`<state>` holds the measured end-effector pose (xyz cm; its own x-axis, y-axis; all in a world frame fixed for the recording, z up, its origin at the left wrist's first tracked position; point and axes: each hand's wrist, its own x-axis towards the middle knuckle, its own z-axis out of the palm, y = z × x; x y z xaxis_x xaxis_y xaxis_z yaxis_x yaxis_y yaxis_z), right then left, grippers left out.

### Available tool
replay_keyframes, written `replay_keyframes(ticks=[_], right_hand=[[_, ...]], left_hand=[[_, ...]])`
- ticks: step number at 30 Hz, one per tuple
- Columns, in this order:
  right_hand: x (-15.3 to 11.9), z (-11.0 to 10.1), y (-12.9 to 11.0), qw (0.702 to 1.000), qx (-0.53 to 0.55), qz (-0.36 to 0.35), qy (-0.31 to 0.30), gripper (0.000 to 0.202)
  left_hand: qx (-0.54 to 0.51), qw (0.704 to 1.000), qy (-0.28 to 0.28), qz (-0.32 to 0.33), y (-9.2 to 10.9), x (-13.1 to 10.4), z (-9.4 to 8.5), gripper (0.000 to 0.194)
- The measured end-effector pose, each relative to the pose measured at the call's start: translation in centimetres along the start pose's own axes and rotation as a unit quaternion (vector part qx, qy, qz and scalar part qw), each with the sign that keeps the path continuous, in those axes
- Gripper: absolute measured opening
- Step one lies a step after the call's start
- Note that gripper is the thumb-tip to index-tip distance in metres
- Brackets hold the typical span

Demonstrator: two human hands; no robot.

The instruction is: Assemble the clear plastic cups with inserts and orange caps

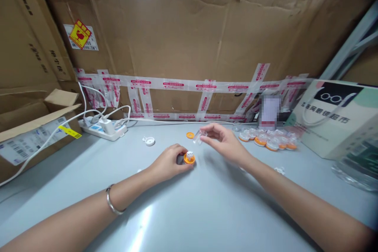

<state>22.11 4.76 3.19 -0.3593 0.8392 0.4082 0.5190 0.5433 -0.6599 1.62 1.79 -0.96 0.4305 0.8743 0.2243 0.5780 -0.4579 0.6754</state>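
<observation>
My left hand (pixel 171 160) grips an orange round base (pixel 189 160) on the grey table, with a small white piece (pixel 189 153) standing in its middle. Up and to the right of it, my right hand (pixel 221 141) pinches a small clear plastic part (pixel 199 137) between thumb and fingers, just above the table. An orange ring (pixel 190 135) lies behind my left hand, near the clear part. Farther left sits a white round piece (pixel 150 141) with a small tab beside it.
Several clear-topped orange and white pieces (pixel 271 141) cluster at the right, before a white printed box (pixel 330 116). A white power strip (pixel 109 131) with cables and an open carton (pixel 35 138) stand left. A large cardboard sheet (pixel 177 39) closes off the back.
</observation>
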Motion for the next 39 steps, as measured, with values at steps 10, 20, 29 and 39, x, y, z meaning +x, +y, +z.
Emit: replay_keyframes(ticks=[10, 20, 29, 39], right_hand=[[-1.5, 0.1, -4.2, 0.982, 0.179, -0.006, -0.053, 0.021], [0.1, -2.8, -8.3, 0.978, 0.195, -0.052, -0.053, 0.021], [0.0, -3.4, -9.5, 0.974, 0.206, -0.074, -0.064, 0.018], [-0.4, -3.9, -8.5, 0.972, 0.182, -0.083, -0.119, 0.014]], left_hand=[[-0.169, 0.985, -0.008, -0.011, 2.9, -0.2, -1.8, 0.025], [-0.225, 0.973, 0.035, 0.035, 5.6, -0.9, -5.0, 0.022], [-0.195, 0.975, 0.043, 0.096, 6.2, -1.3, -5.6, 0.016], [-0.196, 0.977, -0.037, 0.071, 6.4, -1.3, -5.4, 0.02]])
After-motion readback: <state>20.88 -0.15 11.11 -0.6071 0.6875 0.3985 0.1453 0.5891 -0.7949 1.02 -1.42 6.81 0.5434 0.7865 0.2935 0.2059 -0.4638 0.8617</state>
